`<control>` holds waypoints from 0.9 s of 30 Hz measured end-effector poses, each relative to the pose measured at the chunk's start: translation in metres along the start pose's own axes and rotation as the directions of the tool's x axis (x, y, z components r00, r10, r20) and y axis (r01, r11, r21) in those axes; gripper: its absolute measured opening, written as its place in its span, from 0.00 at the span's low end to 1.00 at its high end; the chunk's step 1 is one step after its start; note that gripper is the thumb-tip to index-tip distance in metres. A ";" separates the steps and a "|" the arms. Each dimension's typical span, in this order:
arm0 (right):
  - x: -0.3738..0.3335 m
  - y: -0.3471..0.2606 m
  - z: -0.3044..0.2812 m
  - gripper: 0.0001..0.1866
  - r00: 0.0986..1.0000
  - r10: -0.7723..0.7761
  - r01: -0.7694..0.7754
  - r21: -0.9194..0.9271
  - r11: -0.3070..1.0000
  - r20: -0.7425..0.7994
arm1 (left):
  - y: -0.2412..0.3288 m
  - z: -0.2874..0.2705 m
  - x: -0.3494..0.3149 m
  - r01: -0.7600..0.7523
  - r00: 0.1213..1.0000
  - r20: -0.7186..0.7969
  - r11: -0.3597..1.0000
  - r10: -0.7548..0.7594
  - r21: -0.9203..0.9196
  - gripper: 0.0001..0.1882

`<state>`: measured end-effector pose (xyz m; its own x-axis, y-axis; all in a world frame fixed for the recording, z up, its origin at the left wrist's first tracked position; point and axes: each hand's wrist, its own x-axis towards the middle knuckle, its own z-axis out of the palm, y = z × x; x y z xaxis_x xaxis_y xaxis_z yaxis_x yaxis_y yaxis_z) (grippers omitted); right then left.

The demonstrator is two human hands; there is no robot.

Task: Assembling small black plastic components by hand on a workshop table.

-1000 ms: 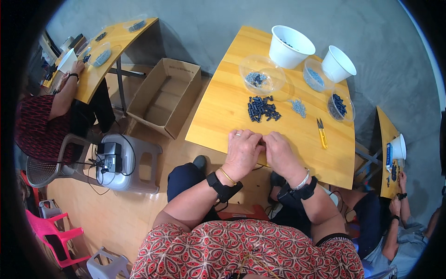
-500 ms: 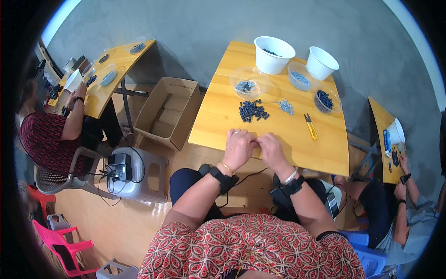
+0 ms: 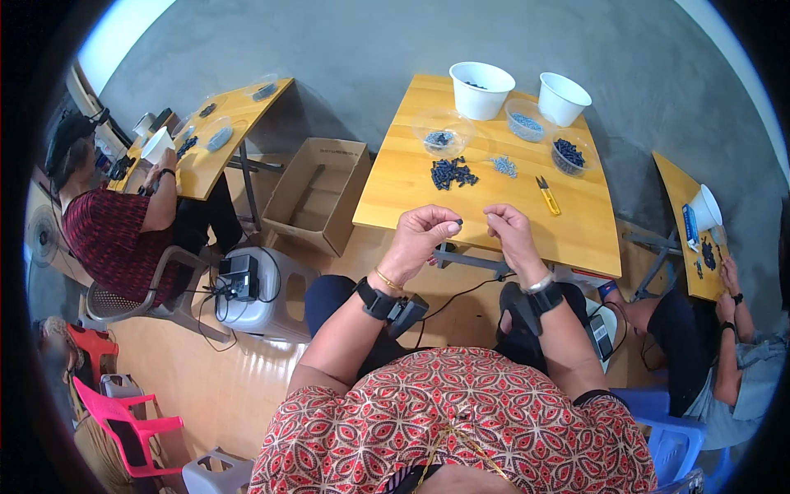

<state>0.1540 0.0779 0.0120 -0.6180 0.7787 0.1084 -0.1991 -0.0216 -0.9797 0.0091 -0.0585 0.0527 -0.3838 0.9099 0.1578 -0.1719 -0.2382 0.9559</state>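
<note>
Both hands are raised at the near edge of the wooden table, fingers curled. The left hand pinches a small dark piece between thumb and fingertips; the right hand is drawn into a pinch beside it, though whatever it grips is too small to tell. The two hands are near one another but apart.

Beyond them on the table lie a loose pile of dark pieces, a scatter of small grey pieces and yellow-handled snips. Farther back stand three clear bowls, one beside the pile, and two white buckets.

The dark piece is held over the gap between table and lap, so a loosened grip would likely send it to the floor, where it would be hard to find. A reach toward the pile could also brush loose pieces off the edge. Other people work at tables on either side, well apart.
</note>
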 end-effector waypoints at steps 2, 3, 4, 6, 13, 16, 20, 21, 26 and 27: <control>-0.018 -0.031 0.008 0.06 0.991 -0.063 0.052 0.096 0.994 0.117 | 0.015 0.002 -0.015 0.066 0.995 0.076 0.993 -0.058 -0.098 0.07; -0.027 -0.048 0.012 0.06 0.991 -0.068 0.057 0.097 0.994 0.116 | 0.019 0.006 -0.019 0.063 0.995 0.079 0.993 -0.055 -0.096 0.07; -0.035 -0.062 0.020 0.05 0.987 -0.101 0.092 0.069 0.993 0.126 | 0.022 0.008 -0.024 0.035 0.994 0.112 0.985 -0.016 -0.171 0.07; -0.049 -0.083 0.029 0.06 0.982 -0.137 0.133 0.042 0.990 0.132 | 0.029 0.014 -0.032 0.010 0.989 0.149 0.970 0.027 -0.245 0.08; -0.082 -0.115 0.039 0.04 0.931 -0.281 0.295 -0.027 0.955 0.231 | 0.041 0.025 -0.049 -0.005 0.977 0.203 0.962 0.063 -0.274 0.08; -0.086 -0.123 0.042 0.04 0.905 -0.332 0.364 -0.077 0.928 0.267 | 0.046 0.027 -0.052 0.030 0.979 0.200 0.961 0.027 -0.276 0.09; -0.087 -0.128 0.047 0.04 0.877 -0.391 0.431 -0.099 0.897 0.280 | 0.045 0.032 -0.052 -0.055 0.979 0.173 0.959 0.107 -0.279 0.08; -0.086 -0.128 0.049 0.04 0.876 -0.391 0.432 -0.100 0.896 0.281 | 0.045 0.034 -0.052 -0.057 0.979 0.172 0.958 0.108 -0.281 0.08; -0.077 -0.119 0.054 0.04 0.833 -0.476 0.546 -0.281 0.789 0.282 | 0.048 0.036 -0.051 -0.117 0.983 0.120 0.979 0.139 -0.169 0.08; -0.076 -0.117 0.054 0.04 0.832 -0.477 0.548 -0.281 0.788 0.284 | 0.047 0.036 -0.050 -0.120 0.983 0.119 0.978 0.141 -0.169 0.08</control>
<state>0.1831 -0.0128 0.1272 -0.6349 0.4796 0.6057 -0.2816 0.5864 -0.7595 0.0523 -0.1030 0.0990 -0.2932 0.9011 0.3195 -0.2756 -0.3997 0.8743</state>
